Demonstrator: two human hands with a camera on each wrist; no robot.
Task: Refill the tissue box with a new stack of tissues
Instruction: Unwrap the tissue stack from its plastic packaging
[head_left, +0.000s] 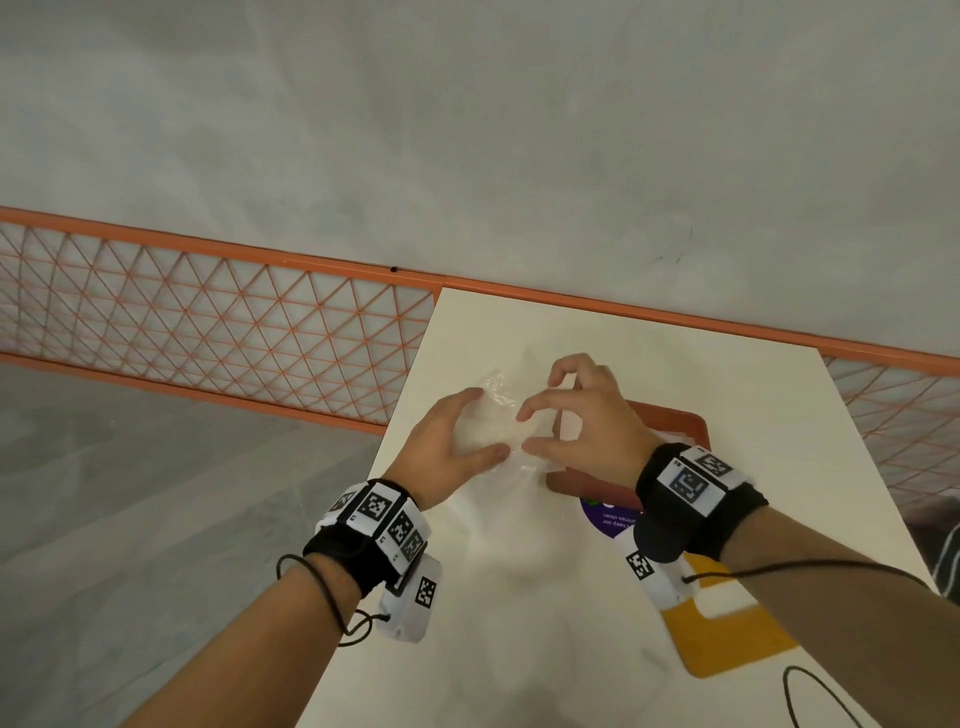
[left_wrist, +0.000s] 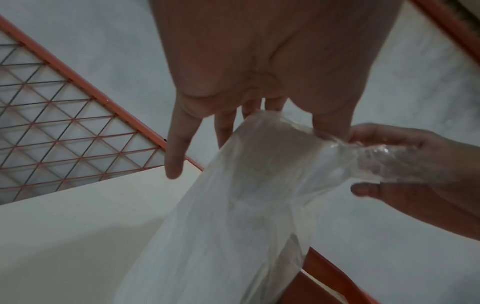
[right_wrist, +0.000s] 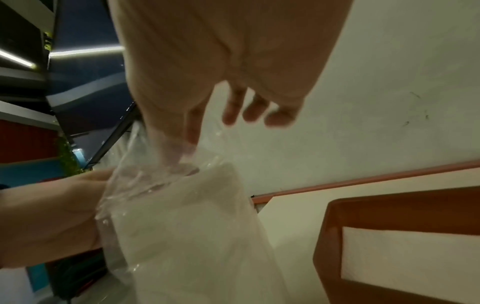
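A stack of white tissues in a clear plastic wrapper (head_left: 475, 437) is held above the white table (head_left: 519, 597). My left hand (head_left: 491, 422) grips the pack from the left, thumb and fingers curled round it. My right hand (head_left: 524, 428) pinches the crinkled wrapper at the pack's top end with thumb and forefinger (right_wrist: 182, 152). The left wrist view shows the pack (left_wrist: 233, 216) hanging down and the wrapper (left_wrist: 374, 162) stretched towards the right hand. An orange tissue box (head_left: 675, 421) lies under my right hand. Its opening shows white tissue (right_wrist: 402, 253).
A purple round sticker (head_left: 608, 517) and a yellow shape (head_left: 727, 644) lie on the table near my right wrist. An orange mesh railing (head_left: 208, 322) runs along the table's far and left sides. A black cord (head_left: 810, 696) lies at the near right.
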